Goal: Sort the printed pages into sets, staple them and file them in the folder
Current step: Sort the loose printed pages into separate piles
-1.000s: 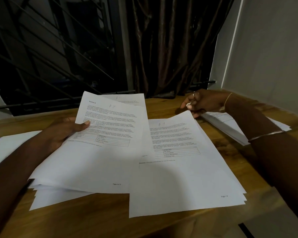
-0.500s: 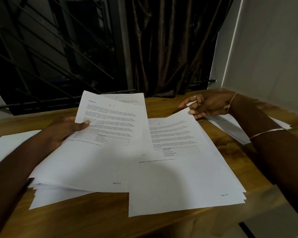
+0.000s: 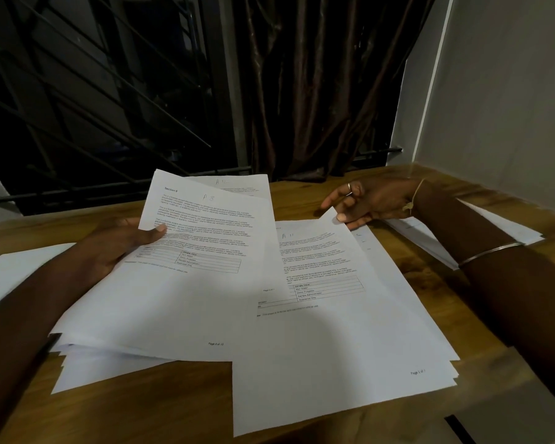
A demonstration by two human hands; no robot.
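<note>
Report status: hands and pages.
Left hand grips stack of white printed pages, thumb on top. Right hand pinches far corner of top sheet on centre pile. Third white paper pile beyond right forearm, not in the way.

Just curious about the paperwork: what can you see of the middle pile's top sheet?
The sheet is white printer paper with printed paragraphs, a small grid, a footer and a handwritten mark like A 11. It tops a pile on the wooden desk; the right hand pinches its raised far corner, and pages held by the left hand overlap its left edge.
</note>
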